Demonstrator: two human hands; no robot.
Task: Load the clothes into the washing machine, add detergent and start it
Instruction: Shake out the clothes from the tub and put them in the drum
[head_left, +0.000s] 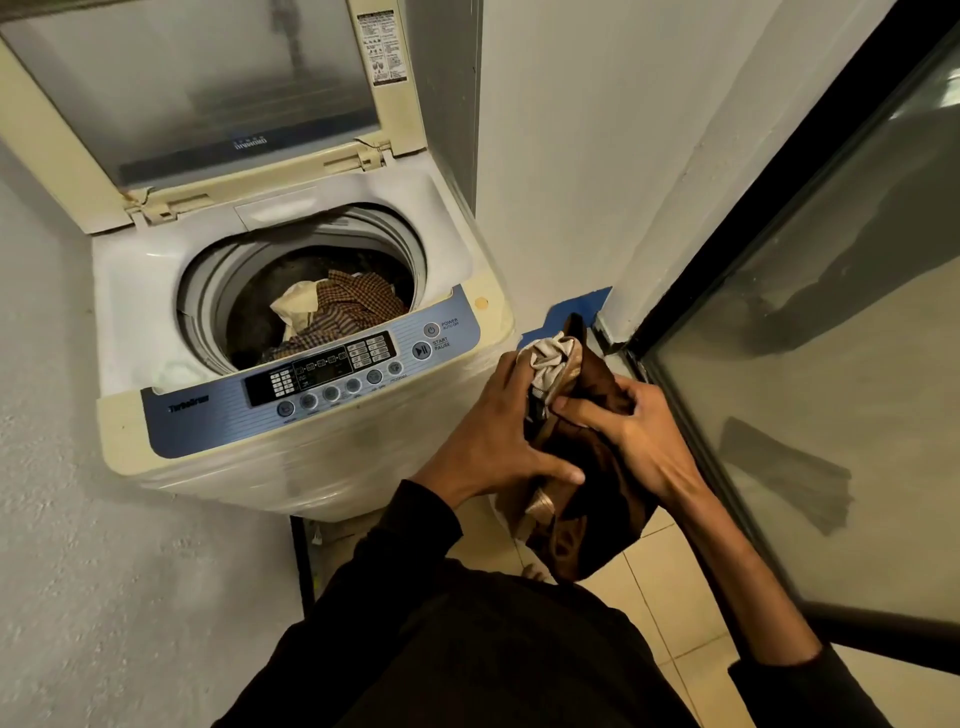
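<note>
Now, line by line:
Left hand: the left hand (498, 441) sits just right of the washing machine's front corner, back of the hand up, fingers curled around the bundle of clothes (576, 467), thumb pressed across its lower part.
Right hand: the right hand (631, 436) comes in from the right with the forearm stretched out, fingers curled and pinching the dark cloth at the middle of the bundle.
Bundle of clothes: dark brown fabric with a pale, shiny piece bunched at the top, held between both hands above the tiled floor (670, 597), beside the machine and outside it.
Washing machine: the washing machine (306, 431) stands in the corner with its lid (208, 88) raised upright.
Drum: a checked garment (353, 306) and a cream cloth (296, 306) lie inside.
Control panel: the control panel (322, 374) runs along the front edge, untouched.
Right side: a glass door (831, 338) in a dark frame.
</note>
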